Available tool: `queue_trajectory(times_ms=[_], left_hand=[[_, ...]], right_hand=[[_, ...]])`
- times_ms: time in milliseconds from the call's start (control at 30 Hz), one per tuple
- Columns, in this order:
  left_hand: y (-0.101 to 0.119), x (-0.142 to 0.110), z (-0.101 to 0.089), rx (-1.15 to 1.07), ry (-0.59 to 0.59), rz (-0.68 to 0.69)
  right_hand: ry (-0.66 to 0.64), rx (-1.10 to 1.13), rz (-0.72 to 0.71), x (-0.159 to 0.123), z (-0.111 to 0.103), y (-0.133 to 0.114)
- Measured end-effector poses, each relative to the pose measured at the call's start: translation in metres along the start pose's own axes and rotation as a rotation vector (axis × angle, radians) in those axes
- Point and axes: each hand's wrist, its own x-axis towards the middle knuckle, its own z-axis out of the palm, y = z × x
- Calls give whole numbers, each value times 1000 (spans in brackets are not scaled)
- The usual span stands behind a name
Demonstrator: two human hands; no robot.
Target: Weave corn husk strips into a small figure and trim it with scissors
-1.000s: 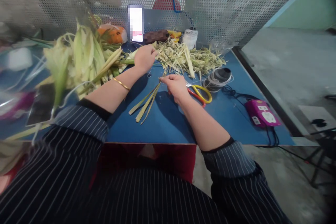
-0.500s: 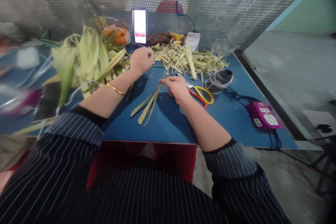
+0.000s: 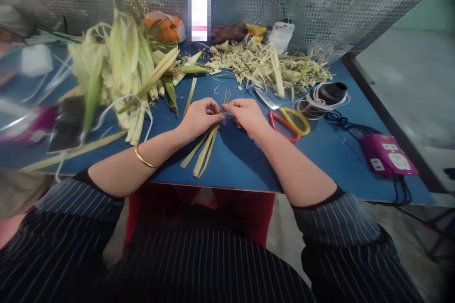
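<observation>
My right hand (image 3: 245,116) is closed in a pinch at the upper end of a small bundle of corn husk strips (image 3: 206,154). Their loose ends fan out toward me, low over the blue table. Close against it from the left, my left hand (image 3: 202,116) has thumb and fingers pinched together at the same gathered end. Another narrow husk strip (image 3: 191,94) sticks up from behind the left hand; its lower end is hidden. Just right of my right hand lie scissors (image 3: 284,120) with one red and one yellow handle, blades pointing away.
A heap of whole corn husks (image 3: 122,66) stands at the left. Shredded husk scraps (image 3: 263,64) spread across the back. At the right are a black cone of cord (image 3: 322,99) and a purple power strip (image 3: 387,154) with cables. A phone (image 3: 199,12) stands lit at the back.
My left hand has come back from near the husk heap to the bundle, meeting my right hand. The right hand keeps its pinch. The view has tilted downward.
</observation>
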Motion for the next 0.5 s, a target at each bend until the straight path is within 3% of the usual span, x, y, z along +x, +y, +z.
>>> queue_trajectory(times_ms=[167, 333, 500], left_hand=[[-9, 3, -3, 134, 85, 40], [-6, 3, -6, 263, 88, 84], [-10, 5, -7, 320, 80, 144]], right_hand=[[-77, -241, -38, 5, -10, 2], [-115, -496, -278, 7, -16, 3], [-80, -520, -335, 6, -16, 3]])
